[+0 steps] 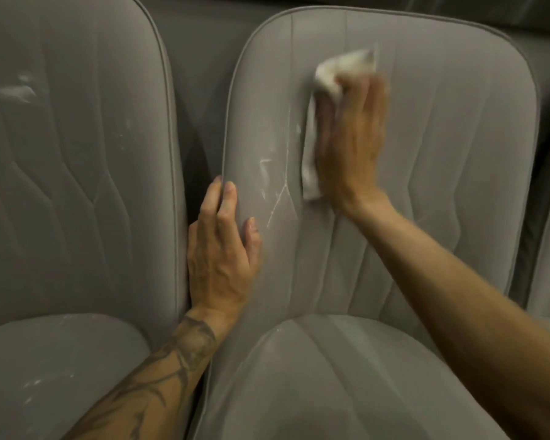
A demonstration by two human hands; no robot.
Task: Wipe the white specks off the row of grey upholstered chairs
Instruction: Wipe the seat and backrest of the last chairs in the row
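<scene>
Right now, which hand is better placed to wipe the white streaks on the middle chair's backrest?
Right. The right hand presses the cloth flat on the backrest, just beside the white streaks. The left hand rests on the backrest's edge, holding no cloth.

Narrow dark gap (200, 90) btwn left chair back (77, 169) and middle chair back (442, 154) — upper part open, lower part filled by left hand (221, 249), fingers flat on the middle back's edge. Right hand (353, 138) w/ cloth (334, 74) pressed flat covers centre-left of the middle back; its forearm crosses diagonally above the seat (331, 376). Right half of that back unobstructed. Slim gap at far right (527, 249) — free.
</scene>
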